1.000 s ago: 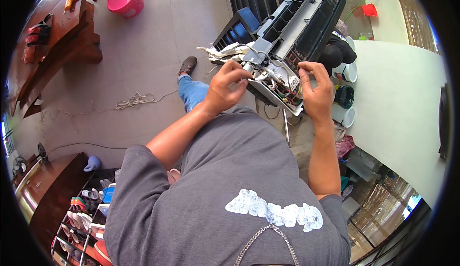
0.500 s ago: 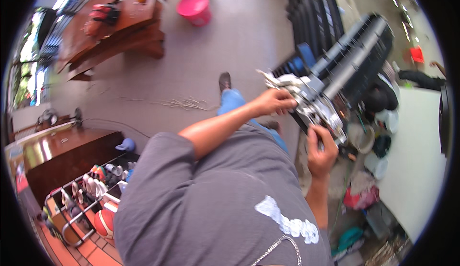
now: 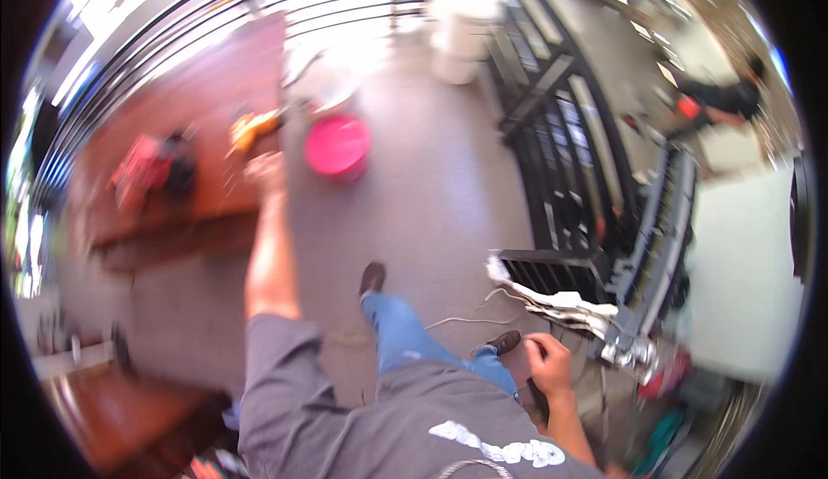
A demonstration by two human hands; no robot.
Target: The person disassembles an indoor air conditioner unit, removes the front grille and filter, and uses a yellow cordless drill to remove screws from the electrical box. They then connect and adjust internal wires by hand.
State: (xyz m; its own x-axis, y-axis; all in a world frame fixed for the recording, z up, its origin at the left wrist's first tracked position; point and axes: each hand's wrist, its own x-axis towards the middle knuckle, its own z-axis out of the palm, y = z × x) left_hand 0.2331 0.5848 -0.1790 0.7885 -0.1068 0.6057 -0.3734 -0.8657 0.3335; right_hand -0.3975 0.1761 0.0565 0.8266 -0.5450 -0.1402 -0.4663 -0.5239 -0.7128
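Observation:
My left hand (image 3: 266, 173) reaches forward to the edge of a brown wooden table (image 3: 207, 65), close beside a blurred yellow-orange object (image 3: 253, 131) that looks like a hand tool. Motion smears its fingers. My right hand (image 3: 550, 365) is low on the right with its fingers curled in; whether something small is inside cannot be made out. Just beyond it, apart from the hand, stands a long grey ribbed part (image 3: 660, 242). Crumpled white strips (image 3: 561, 305) and a shiny silvery piece (image 3: 634, 358) are at its near end.
A pink bucket (image 3: 338, 146) stands on the floor by the table. A red-and-black item (image 3: 151, 169) lies on the tabletop. Black metal bars (image 3: 552, 108) stand ahead on the right, and another person (image 3: 724, 95) is beyond them. A thin cord (image 3: 470, 319) crosses the floor.
My left hand has left the silvery end of the long part and stretched forward-left to the table. My right hand has also come away from that part. The view has tilted up and turned.

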